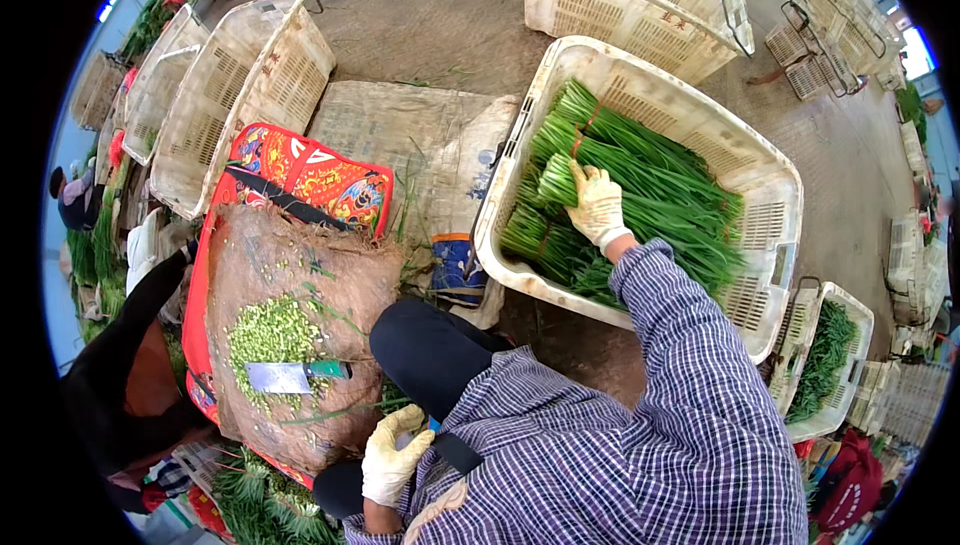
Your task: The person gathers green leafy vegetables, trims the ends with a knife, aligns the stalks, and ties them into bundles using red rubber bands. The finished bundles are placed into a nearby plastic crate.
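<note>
My right hand [597, 207], in a cream work glove, grips the pale cut end of a bunch of garlic chives [556, 183]. That bunch lies on other tied chive bunches [660, 170] in a large off-white plastic crate [775, 180]. Low beside my knee is my gloved left hand [393, 455], its fingers loosely curled and apart, with nothing visible in them. A small blue thing shows by its fingertips; I cannot make out what it is. To the left, a cleaver [280, 377] with a green handle rests on chopped pale stem ends [262, 330] atop a sacking-covered work surface [260, 265].
A red patterned bag [345, 185] and a long dark blade-like strip [285, 200] lie at the work surface's far edge. Crates stand at far left [235, 85], beyond [630, 10] and lower right [850, 365]. Chives [270, 505] lie below left. A person's dark-clothed limb [130, 345] is at left.
</note>
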Demonstrator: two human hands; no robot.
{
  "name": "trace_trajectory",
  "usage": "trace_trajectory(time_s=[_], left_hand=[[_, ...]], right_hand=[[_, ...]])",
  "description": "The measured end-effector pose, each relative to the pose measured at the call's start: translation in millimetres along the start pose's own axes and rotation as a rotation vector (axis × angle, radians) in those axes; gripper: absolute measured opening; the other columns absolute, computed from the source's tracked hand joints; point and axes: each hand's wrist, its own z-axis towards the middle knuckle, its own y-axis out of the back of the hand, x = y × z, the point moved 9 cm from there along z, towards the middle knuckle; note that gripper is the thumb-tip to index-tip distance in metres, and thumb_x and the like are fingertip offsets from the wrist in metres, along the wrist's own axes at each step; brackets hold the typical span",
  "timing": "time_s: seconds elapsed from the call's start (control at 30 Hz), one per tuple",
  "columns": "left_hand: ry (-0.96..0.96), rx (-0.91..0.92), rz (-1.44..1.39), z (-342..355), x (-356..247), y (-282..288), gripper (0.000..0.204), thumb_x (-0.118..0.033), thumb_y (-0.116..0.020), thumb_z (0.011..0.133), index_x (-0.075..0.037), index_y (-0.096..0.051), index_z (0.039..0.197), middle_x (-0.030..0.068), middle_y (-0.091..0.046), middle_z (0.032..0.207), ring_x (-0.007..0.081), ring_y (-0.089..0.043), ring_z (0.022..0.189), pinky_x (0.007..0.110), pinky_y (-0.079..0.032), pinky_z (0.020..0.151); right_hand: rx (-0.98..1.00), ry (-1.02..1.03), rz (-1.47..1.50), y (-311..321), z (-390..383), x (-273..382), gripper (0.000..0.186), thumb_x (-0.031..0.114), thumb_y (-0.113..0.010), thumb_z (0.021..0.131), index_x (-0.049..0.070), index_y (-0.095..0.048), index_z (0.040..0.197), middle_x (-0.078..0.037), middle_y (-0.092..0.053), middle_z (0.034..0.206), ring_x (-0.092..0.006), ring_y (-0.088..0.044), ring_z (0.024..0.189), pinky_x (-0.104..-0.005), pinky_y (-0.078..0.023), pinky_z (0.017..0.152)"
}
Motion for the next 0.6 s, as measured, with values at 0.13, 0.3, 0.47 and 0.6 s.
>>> trace_trajectory(time_s=[0.13,0.3,0.47,0.6], left_hand=[[0.058,0.005,-0.057,7.0,2.3,-2.5,0.044,-0.007,-0.072,0.079,0.005,-0.054,0.117,0.0128,-0.063,0.107,0.0193,-0.059,0.1,0.031,-0.048,0.088],[0.014,0.045,0.156,16.4,-4.1,-4.8,0.042,-0.009,-0.071,0.079,0.005,-0.054,0.115,0.0125,-0.063,0.104,0.0191,-0.06,0.097,0.03,-0.048,0.087],[0.05,-0.007,-0.018,13.1,3.6,-2.8,0.038,-0.008,-0.073,0.077,0.005,-0.057,0.109,0.0124,-0.064,0.1,0.0192,-0.061,0.093,0.031,-0.049,0.085],[0.055,0.016,-0.089,12.8,3.9,-3.0,0.037,-0.003,-0.071,0.077,0.004,-0.056,0.11,0.0119,-0.063,0.101,0.0194,-0.06,0.094,0.031,-0.048,0.086]], right_hand=[[-0.029,0.08,0.012,-4.3,24.4,20.9,0.081,0.029,-0.077,0.063,0.004,-0.043,0.133,-0.014,-0.055,0.111,-0.0293,-0.052,0.099,-0.0392,-0.046,0.078],[0.084,0.03,-0.078,-66.7,28.7,16.4,0.081,0.027,-0.076,0.063,0.006,-0.042,0.134,-0.012,-0.054,0.114,-0.0266,-0.052,0.099,-0.0394,-0.046,0.074],[0.06,0.1,0.088,-36.0,14.0,20.8,0.085,0.029,-0.077,0.066,0.006,-0.037,0.137,-0.013,-0.048,0.126,-0.029,-0.048,0.112,-0.0415,-0.042,0.09],[0.023,-0.003,0.052,-4.2,-55.7,-52.8,0.087,0.035,-0.075,0.069,0.006,-0.034,0.139,-0.017,-0.045,0.134,-0.0345,-0.04,0.125,-0.0426,-0.034,0.105]])
